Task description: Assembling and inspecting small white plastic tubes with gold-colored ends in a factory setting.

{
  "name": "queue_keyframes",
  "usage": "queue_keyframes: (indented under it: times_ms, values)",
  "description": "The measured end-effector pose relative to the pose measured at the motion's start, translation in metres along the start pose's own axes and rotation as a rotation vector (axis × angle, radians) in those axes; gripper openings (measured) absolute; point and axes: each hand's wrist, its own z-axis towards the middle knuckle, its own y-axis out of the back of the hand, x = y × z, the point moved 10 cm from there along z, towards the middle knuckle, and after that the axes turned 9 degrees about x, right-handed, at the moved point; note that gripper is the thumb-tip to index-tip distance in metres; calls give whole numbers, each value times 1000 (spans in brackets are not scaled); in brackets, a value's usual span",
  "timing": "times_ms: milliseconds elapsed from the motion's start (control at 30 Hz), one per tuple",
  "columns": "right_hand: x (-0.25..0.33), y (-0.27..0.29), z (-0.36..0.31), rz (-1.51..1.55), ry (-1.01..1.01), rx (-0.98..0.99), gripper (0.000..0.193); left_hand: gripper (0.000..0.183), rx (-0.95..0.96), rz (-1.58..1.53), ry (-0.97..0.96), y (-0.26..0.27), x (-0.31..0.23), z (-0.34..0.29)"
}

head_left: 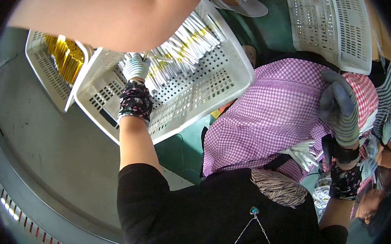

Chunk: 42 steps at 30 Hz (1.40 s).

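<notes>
My left hand [136, 68], in a striped glove with a dark floral cuff, reaches into a large white plastic basket [241, 66]. It touches the left end of a pile of slim silver-white sticks with yellow parts [179, 48]. Its fingertips are partly hidden, so a grip on any stick does not show. Off to the right, my right hand [339, 103] is raised in a grey, striped glove. Its fingers are apart and loosely bent, with nothing between them. Across the top, a blurred bare limb [106, 19] covers part of the basket.
Left of the basket, another white basket [41, 60] holds shiny gold sticks [66, 56]. White baskets [352, 25] stand at the upper right. A person in a purple checked garment [266, 103] is close on the right, with a white glove [303, 154] nearby. A curved grey surface [34, 147] lies left.
</notes>
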Motion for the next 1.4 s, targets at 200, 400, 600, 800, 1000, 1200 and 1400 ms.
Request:
queue_keyframes:
  times_ms: [200,400,600,800,1000,1200,1400]
  values:
    - [-6,-3,4,24,55,56,53,54,740,-273,157,-114,62,-39]
    - [-9,3,-2,9,42,-24,50,41,876,-1095,380,-136,-33,-51]
    - [-5,6,0,-16,84,9,50,43,169,-608,9,-78,-29,22]
    - [-7,9,-3,-7,22,5,49,58,339,-464,80,-97,-41,29]
    - [-13,4,1,92,-4,-8,48,46,123,250,-195,-87,-7,3]
    - [-7,6,-2,66,21,19,48,55,190,-44,-840,-49,-145,-59]
    - [-6,-5,3,54,10,49,49,35,919,-502,-334,-181,-95,-59]
